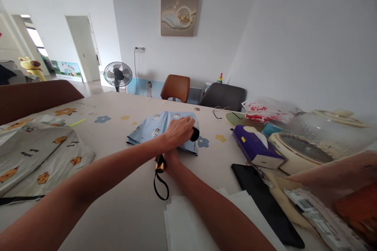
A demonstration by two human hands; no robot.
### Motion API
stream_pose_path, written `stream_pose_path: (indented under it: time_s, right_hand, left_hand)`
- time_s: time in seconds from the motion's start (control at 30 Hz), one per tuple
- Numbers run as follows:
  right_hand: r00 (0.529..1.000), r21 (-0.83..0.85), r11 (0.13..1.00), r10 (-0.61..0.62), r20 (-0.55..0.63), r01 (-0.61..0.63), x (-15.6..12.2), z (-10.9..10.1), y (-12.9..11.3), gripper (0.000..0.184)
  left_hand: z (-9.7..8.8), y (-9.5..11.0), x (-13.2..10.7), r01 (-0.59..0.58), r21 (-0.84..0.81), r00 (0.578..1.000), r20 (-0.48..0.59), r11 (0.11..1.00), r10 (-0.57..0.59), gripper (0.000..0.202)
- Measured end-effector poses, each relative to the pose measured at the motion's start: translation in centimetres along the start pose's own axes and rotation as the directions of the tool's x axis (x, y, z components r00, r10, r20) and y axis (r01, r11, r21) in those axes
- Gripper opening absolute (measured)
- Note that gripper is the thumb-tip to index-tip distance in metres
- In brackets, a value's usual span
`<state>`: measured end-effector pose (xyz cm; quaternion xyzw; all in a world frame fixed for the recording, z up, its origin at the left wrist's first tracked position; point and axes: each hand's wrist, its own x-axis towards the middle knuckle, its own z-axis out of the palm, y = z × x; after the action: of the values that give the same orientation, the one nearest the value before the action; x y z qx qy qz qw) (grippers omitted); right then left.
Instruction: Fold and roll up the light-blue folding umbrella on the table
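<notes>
Holding, in the head view, a blue umbrella [154,123] low over the middle of the worktop [120,188], with panels fanned out in a loose, half-gathered state and any contact beneath partly hidden. Clasping it with the right grip [171,157], closed at the black handle [160,159], with a gold ring [160,167] and a looped wrist strap [168,192] hanging out on the near side. Bending the left grip [179,130] over the panels, next to a dark rounded piece [194,134], with the wrist just above the right grip; apparently closed on the umbrella, though with fingertips too hidden to tell how firmly. Judged from this pose, gathering the loose panels as the step in hand, only partly done given the flare to the left. Calling next, by the same judgement, for a steady handle, panels drawn inward in one direction, and no creases trapped. Leaving apart a patterned sheet [55,153] at left and a purple tissue box [247,147] at right, with white papers [181,221] under the right forearm
</notes>
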<state>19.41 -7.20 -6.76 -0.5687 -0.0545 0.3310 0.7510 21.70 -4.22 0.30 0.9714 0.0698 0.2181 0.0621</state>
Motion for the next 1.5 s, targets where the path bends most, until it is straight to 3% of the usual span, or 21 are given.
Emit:
stream_pose_path:
  time_s: [0.07, 0.13, 0.2, 0.27, 0.37, 0.47, 0.6, 0.8, 1.07, 1.27, 1.5]
  right_hand:
    - [0.993, -0.004, 0.997, 0.081, 0.089, -0.081, -0.3, 0.1, 0.2, 0.023]
    - [0.984, -0.005, 0.994, 0.113, 0.140, -0.114, -0.2, 0.1, 0.1, 0.014]
    - [0.979, 0.016, 0.992, 0.120, 0.167, -0.125, -0.1, 0.0, -0.1, 0.017]
    - [0.973, 0.036, 0.990, 0.130, 0.191, -0.139, 0.0, 0.0, -0.3, 0.021]
    - [0.967, 0.071, 0.987, 0.126, 0.220, -0.145, 0.0, -0.1, -0.4, 0.022]
    - [0.965, 0.115, 0.984, 0.104, 0.239, -0.135, -0.1, -0.2, -0.3, 0.022]
    - [0.959, 0.150, 0.978, 0.102, 0.264, -0.145, 0.1, -0.3, -0.2, 0.023]
    - [0.953, 0.168, 0.969, 0.129, 0.274, -0.179, 0.0, -0.5, -0.3, 0.030]
    - [0.947, 0.162, 0.961, 0.178, 0.266, -0.226, -0.3, -0.4, -0.9, 0.033]
    - [0.954, 0.120, 0.971, 0.174, 0.244, -0.208, -0.2, -0.3, -0.9, 0.028]
    - [0.937, 0.082, 0.973, 0.182, 0.297, -0.215, -0.2, -0.6, -0.8, 0.023]
  left_hand:
    - [-1.6, -1.6, -0.6, 0.171, -0.054, 0.978, -0.109, 0.984, -0.176, 0.029]
    - [-2.9, -3.8, -1.7, 0.310, -0.118, 0.925, -0.194, 0.943, -0.328, 0.035]
    - [-3.7, -6.5, -3.1, 0.404, -0.178, 0.866, -0.243, 0.898, -0.437, 0.044]
    - [-3.7, -9.3, -4.8, 0.465, -0.231, 0.827, -0.233, 0.855, -0.512, 0.047]
    - [-2.5, -13.1, -7.4, 0.553, -0.287, 0.787, -0.128, 0.782, -0.603, 0.058]
    - [-0.9, -15.4, -9.3, 0.579, -0.374, 0.760, -0.074, 0.724, -0.646, 0.067]
    - [0.4, -16.0, -10.1, 0.497, -0.521, 0.799, -0.037, 0.694, -0.600, 0.062]
    - [0.8, -16.0, -9.9, 0.520, -0.778, 0.693, 0.143, 0.353, -0.706, 0.049]
    - [0.3, -15.6, -10.3, 0.524, -0.824, 0.657, 0.230, 0.216, -0.718, 0.031]
    - [-0.2, -15.4, -10.5, 0.508, -0.839, 0.663, 0.237, 0.194, -0.710, 0.028]
    - [0.5, -16.6, -10.7, 0.532, -0.787, 0.693, 0.194, 0.312, -0.694, 0.031]
